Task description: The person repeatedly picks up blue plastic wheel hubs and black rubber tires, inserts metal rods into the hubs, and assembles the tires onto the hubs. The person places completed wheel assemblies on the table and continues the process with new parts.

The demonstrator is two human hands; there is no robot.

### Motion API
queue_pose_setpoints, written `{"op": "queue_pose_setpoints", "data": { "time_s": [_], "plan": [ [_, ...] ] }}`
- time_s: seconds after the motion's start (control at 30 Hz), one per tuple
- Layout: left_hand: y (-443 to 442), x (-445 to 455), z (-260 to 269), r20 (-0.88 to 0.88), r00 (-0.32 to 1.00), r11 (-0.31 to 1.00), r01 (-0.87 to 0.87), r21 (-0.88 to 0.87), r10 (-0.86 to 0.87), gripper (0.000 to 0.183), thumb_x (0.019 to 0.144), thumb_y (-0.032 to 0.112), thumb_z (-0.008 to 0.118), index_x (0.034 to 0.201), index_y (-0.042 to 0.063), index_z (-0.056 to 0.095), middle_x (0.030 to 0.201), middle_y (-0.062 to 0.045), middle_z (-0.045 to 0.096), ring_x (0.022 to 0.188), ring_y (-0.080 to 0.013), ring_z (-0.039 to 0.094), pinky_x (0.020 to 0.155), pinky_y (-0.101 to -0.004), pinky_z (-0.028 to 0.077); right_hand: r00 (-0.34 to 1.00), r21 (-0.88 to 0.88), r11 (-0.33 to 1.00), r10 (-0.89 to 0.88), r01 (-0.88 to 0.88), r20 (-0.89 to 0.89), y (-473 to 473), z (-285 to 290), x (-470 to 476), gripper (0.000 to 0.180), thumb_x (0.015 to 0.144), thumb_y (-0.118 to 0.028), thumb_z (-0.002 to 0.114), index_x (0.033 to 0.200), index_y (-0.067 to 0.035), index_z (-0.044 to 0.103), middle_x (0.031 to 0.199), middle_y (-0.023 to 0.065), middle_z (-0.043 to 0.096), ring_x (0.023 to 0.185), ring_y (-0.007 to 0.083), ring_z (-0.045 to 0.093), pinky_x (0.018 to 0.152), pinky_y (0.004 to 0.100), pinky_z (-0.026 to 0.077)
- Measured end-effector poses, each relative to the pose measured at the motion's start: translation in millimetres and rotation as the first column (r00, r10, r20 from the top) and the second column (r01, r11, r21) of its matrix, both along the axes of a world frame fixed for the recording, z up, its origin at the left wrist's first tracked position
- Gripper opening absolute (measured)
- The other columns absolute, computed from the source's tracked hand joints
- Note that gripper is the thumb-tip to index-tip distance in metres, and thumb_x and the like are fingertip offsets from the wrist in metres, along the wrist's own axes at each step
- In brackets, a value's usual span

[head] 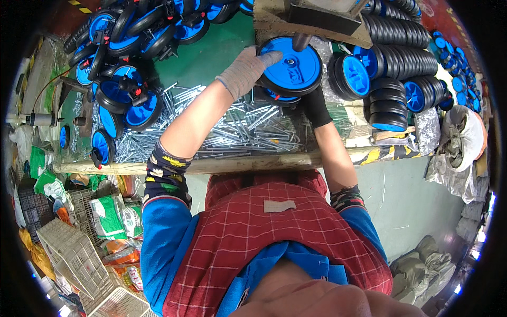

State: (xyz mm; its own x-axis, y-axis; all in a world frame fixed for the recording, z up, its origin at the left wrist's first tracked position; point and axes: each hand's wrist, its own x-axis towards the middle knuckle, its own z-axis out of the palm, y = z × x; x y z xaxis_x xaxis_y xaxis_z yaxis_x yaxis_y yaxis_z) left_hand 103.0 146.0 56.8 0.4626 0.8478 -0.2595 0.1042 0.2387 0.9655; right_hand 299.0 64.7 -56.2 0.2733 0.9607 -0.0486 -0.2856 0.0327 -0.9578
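Observation:
A large blue plastic wheel with a black tyre (pixel 292 75) is held face up beneath a dark metal rod (pixel 301 41) of a press-like machine. My left hand (pixel 253 67), in a striped knit glove, grips the wheel's left rim with a finger lying across its blue face. In a black glove, my right hand (pixel 317 106) is at the wheel's lower right edge; its fingers are hidden. Part of another blue wheel with a red tab (pixel 279 96) shows just below. Loose metal pins or bolts (pixel 245 126) lie in a pile between my forearms.
Wheels with black brackets (pixel 130 89) are heaped to the left. Rows of black-tyred wheels (pixel 400 61) stand at right, near a wood-handled tool (pixel 394 134). The machine's metal block (pixel 324 20) overhangs the bench. Plastic crates (pixel 71 253) and sacks occupy the floor at left.

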Motion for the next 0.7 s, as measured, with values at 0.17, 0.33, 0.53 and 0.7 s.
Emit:
{"op": "queue_pose_setpoints", "data": {
  "time_s": [0.17,0.33,0.53,0.7],
  "plan": [
    [-0.7,0.1,4.7,-0.136,0.988,0.995,0.080,0.062,-0.071,0.061,0.079,0.016,0.077,0.134,0.011,0.050,0.118,-0.018,0.060,0.104,-0.0305,0.064,0.082,-0.0399,0.056,0.995,-0.005,0.995,0.099,-0.099,0.000,2.9,-6.3,9.2,0.047,0.100,-0.025,0.055,0.140,-0.003,0.047,0.134,0.0107,0.057,0.117,0.0185,0.058,0.098,0.0340,0.049],
    [-2.1,-8.9,4.3,-0.350,0.924,0.916,0.267,0.300,-0.155,0.079,0.063,-0.001,0.082,0.133,0.020,0.052,0.122,-0.020,0.054,0.109,-0.0393,0.058,0.090,-0.0426,0.052,0.994,-0.011,0.994,0.109,-0.109,-0.002,9.1,-9.4,8.4,0.046,0.100,-0.021,0.055,0.141,-0.002,0.045,0.135,0.0119,0.056,0.118,0.0192,0.057,0.099,0.0343,0.048],
    [30.0,-41.3,-4.2,0.409,0.908,0.970,0.172,-0.171,-0.089,0.049,0.073,0.012,0.076,0.118,0.013,0.058,0.110,-0.014,0.058,0.104,-0.0310,0.059,0.087,-0.0427,0.051,0.839,0.120,0.924,0.268,-0.363,0.473,-19.9,-13.2,44.6,0.037,0.099,-0.016,0.054,0.134,-0.004,0.054,0.126,0.0143,0.062,0.118,0.0205,0.057,0.107,0.0385,0.042],
    [131.9,-48.8,-12.0,0.308,0.893,0.926,-0.369,0.080,0.329,0.024,0.091,0.030,0.067,0.100,0.007,0.063,0.091,-0.008,0.060,0.088,-0.0212,0.055,0.077,-0.0418,0.048,0.163,0.083,0.989,-0.063,-0.121,0.985,-102.1,194.3,176.9,0.039,0.095,-0.016,0.057,0.132,-0.004,0.055,0.121,0.0164,0.064,0.114,0.0258,0.060,0.099,0.0406,0.046]
  ]
}}
